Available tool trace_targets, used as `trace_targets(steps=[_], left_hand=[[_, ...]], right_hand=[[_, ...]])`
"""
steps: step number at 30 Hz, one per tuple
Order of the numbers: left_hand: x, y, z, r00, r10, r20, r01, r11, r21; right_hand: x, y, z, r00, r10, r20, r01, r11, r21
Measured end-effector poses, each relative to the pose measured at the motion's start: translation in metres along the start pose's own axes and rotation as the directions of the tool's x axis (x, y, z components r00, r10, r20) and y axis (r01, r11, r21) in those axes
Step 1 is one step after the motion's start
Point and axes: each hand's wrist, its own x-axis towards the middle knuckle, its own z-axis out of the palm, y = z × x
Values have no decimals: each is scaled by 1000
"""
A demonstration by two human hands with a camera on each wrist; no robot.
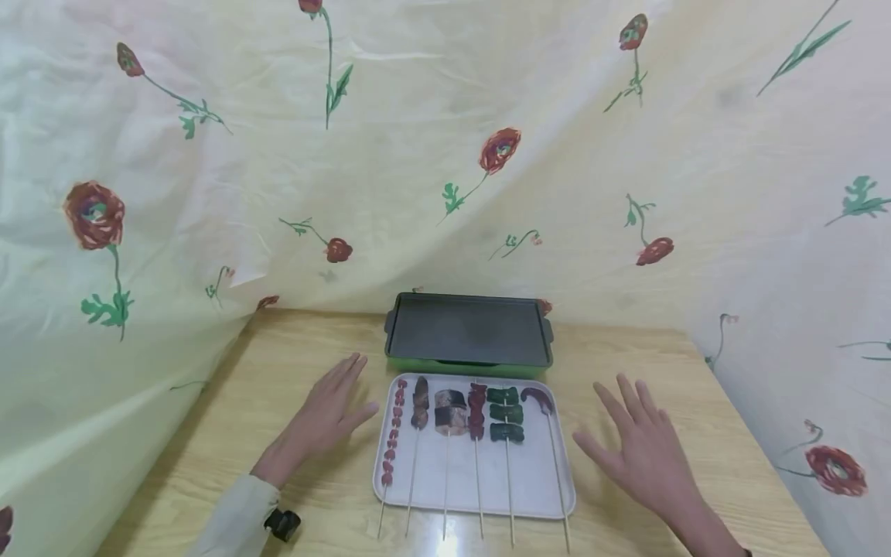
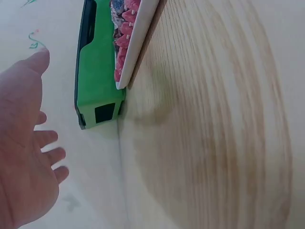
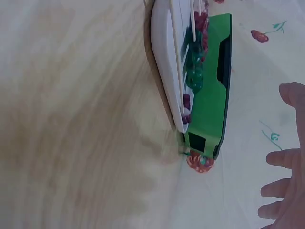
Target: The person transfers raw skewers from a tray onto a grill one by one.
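My left hand hovers beside the left edge of a white tray, fingers spread and holding nothing. On the other side of the tray my right hand is also spread, with nothing in it. Several skewers lie side by side on the tray, their sticks reaching past its front rim. From left to right come small red pieces, a brown piece, dark-and-pale slices, dark red chunks, green pieces and a curved purplish piece.
Behind the tray stands a flat black griddle on a green base, with small side handles. Both sit on a light wooden table. A flower-patterned cloth hangs behind the table and along its sides.
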Motion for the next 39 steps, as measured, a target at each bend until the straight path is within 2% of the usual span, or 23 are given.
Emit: trace_targets(steps=[4, 8, 10, 13, 18, 22, 24, 30, 32, 36, 39], left_hand=[[2, -4, 3, 999, -25, 30, 29, 987, -158], [4, -6, 8, 993, -67, 93, 92, 950, -299], [4, -7, 11, 991, -64, 117, 102, 931, -351], [3, -9, 17, 989, -47, 139, 98, 917, -387], [2, -13, 27, 982, -51, 182, 120, 915, -386], [1, -15, 31, 973, -63, 220, 147, 909, -390], [1, -15, 32, 973, -54, 226, 141, 911, -388], [3, -15, 36, 972, -23, 236, 108, 927, -358], [3, -16, 38, 973, 3, 231, 83, 928, -363], [5, -18, 41, 976, 57, 211, 30, 922, -386], [5, -19, 43, 975, 73, 210, 15, 921, -390]], right_hand=[[-8, -8, 1, 999, 31, 15, -32, 998, 45], [-19, -16, 4, 996, 83, 46, -87, 991, 100], [-25, -20, 5, 991, 113, 67, -122, 982, 142], [-33, -24, 6, 981, 164, 106, -184, 959, 216], [-43, -26, 10, 958, 234, 168, -278, 900, 336], [-48, -26, 13, 916, 310, 253, -390, 836, 387], [-49, -28, 16, 887, 349, 302, -449, 801, 396], [-55, -32, 27, 811, 415, 413, -568, 727, 385], [-57, -33, 30, 796, 427, 430, -589, 712, 382], [-62, -35, 33, 761, 457, 460, -636, 664, 393], [-64, -36, 35, 739, 467, 487, -664, 629, 404]])
